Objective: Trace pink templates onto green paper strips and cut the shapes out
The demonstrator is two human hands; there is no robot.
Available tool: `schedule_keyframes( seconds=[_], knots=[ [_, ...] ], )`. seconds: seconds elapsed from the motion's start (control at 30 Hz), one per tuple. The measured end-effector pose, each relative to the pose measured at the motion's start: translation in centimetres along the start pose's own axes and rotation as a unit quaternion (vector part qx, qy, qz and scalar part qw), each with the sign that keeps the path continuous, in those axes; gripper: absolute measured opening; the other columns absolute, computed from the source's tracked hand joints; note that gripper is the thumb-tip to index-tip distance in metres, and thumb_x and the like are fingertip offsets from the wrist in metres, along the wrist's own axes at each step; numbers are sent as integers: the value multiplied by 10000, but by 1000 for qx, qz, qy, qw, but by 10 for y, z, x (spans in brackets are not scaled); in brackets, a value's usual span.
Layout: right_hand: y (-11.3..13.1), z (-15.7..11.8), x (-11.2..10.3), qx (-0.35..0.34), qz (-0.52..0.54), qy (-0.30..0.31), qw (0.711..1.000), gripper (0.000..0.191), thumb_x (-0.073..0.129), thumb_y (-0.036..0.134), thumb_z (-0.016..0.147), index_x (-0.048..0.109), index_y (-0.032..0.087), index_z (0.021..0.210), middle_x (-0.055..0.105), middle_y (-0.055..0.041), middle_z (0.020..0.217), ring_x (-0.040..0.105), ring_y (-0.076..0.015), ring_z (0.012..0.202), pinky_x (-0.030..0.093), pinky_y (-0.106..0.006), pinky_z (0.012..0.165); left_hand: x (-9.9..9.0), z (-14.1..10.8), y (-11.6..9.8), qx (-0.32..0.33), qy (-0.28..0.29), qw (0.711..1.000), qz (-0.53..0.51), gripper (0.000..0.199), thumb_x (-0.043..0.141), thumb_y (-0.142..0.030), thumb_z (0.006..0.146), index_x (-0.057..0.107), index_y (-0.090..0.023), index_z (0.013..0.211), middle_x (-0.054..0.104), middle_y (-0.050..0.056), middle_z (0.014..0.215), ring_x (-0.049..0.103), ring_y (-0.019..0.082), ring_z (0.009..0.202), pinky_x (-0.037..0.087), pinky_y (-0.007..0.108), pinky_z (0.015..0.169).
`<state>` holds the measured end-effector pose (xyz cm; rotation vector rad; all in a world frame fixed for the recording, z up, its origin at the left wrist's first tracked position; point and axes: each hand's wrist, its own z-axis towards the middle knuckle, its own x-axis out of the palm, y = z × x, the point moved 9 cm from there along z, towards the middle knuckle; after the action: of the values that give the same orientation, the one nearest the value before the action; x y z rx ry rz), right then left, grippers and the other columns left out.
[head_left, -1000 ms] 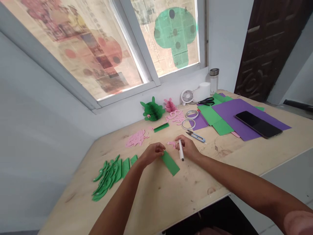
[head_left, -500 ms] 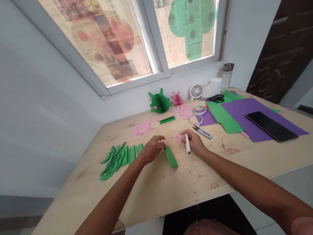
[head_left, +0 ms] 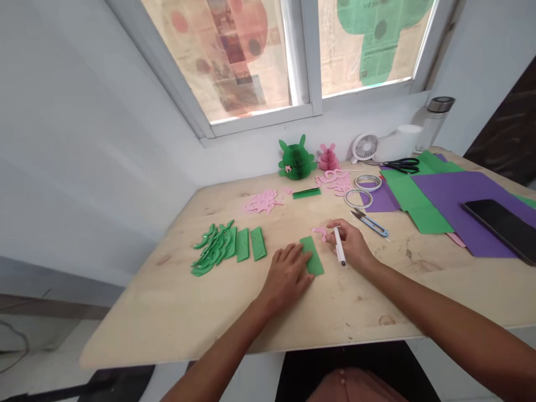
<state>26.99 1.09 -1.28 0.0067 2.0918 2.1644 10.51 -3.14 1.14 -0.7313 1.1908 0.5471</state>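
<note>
A dusty pink garment (head_left: 360, 389) covers the torso. Small, round, pale buttons (head_left: 342, 381) sit in a short line on it

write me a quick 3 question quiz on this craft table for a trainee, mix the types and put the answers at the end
1. Multiple choice: what does the right hand hold?
a) black-handled scissors
b) a white pen
c) a roll of tape

2. True or false: the fingers of the left hand rest on a green paper strip.

3. Fill in the blank: the black phone lies mostly on a large sheet coloured ____.

Key: 1. b; 2. true; 3. purple
</note>
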Motion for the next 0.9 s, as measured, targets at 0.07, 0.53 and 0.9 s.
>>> schedule_keyframes(
  seconds=[0.07,0.53,0.9],
  knots=[
    [1,-2,2,2,-11,1,1000,356,679,423,685,565,206,943,518,53,582,441,-104,478,376,-221,440,6,5,-2,-4,19,1000,-6,430,547,-341,846,517,-227,1260,453,104,1399,354,287,1315,280,513,1069],
    [10,-8,14,-23,-165,50,985,257,661,360,703,605,227,915,562,39,573,512,-132,508,381,-228,475,-7,4,1,31,-66,996,-57,287,501,-244,855,577,-210,1130,591,89,1221,454,253,1221,332,480,1028],
    [25,-17,31,-45,-187,133,972,139,566,339,823,568,233,914,566,45,568,526,-128,475,398,-228,483,-15,12,-5,90,-99,990,-31,222,463,-189,851,588,-173,1034,623,98,1057,535,237,1065,434,429,925]
  ],
)
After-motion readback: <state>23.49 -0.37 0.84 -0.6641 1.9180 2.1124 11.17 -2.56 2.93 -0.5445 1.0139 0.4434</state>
